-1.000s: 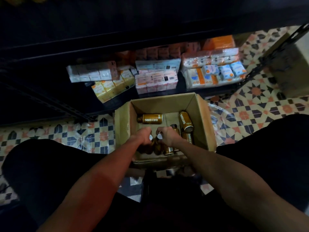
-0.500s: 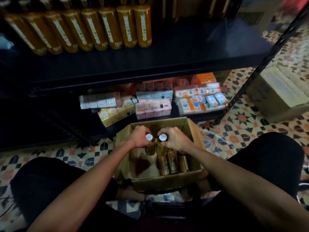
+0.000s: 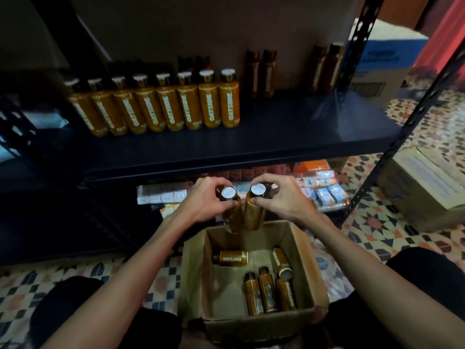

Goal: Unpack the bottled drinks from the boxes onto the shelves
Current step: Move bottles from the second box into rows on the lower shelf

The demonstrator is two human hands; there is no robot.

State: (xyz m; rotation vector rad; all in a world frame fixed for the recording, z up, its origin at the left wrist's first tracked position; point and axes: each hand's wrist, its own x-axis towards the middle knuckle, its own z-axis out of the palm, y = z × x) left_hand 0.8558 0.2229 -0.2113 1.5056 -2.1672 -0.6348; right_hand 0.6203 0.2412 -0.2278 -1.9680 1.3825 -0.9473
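Right now, holds both forearms out forward, wrists close together above the open cardboard box (image 3: 193,273). Grips the left bottle (image 3: 232,215) round its neck with the left hand (image 3: 201,201), fingers curled by the white cap. Grips the right bottle (image 3: 254,215) the same way with the right hand (image 3: 283,197), thumb on the shoulder. Hangs both upright, side by side, nearly touching, bases at the box's far rim.

Faces a black shelf board (image 3: 276,139) just beyond the knuckles. Shows small packets (image 3: 324,195) on the lower shelf behind the fingers, patterned tile floor (image 3: 402,222) all round, and a closed carton (image 3: 427,187) well right of the right hand.

Counts two bottles in hand and five more in the box below the wrists, two on their sides and three packed together. Counts eight in the front row of shelf bottles (image 3: 161,107) up-left of the hands. Cannot count the darker ones behind.
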